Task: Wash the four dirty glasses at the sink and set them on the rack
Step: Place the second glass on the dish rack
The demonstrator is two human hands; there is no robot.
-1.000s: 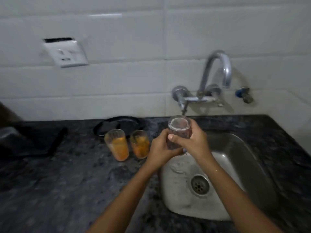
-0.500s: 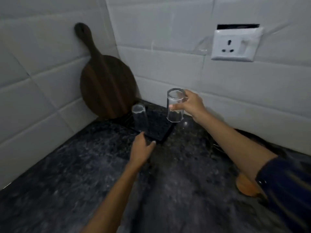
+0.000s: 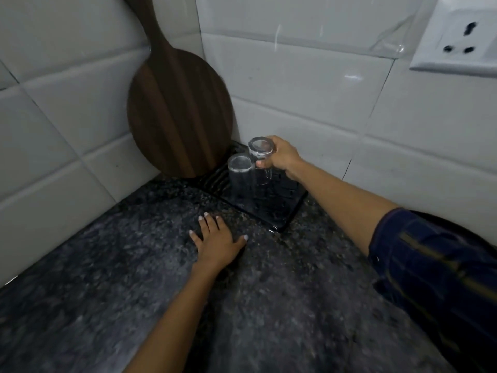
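Two clear glasses occupy the black ridged drying rack [image 3: 279, 211] in the tiled corner: one glass [image 3: 240, 181] stands inverted to drain, and the right hand [image 3: 282, 154] closes its fingers [image 3: 265, 164] round the second glass [image 3: 261, 162], base up, just beside it. Left hand [image 3: 216, 238] lies flat and empty on the tabletop [image 3: 107, 265], probably bracing.

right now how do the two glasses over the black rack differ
The front glass stands free on the black rack, untouched; the back glass is held in the right hand. The front glass sits lower and nearer; the back glass is higher, closer to the wall. Both are clear, empty and upside down.
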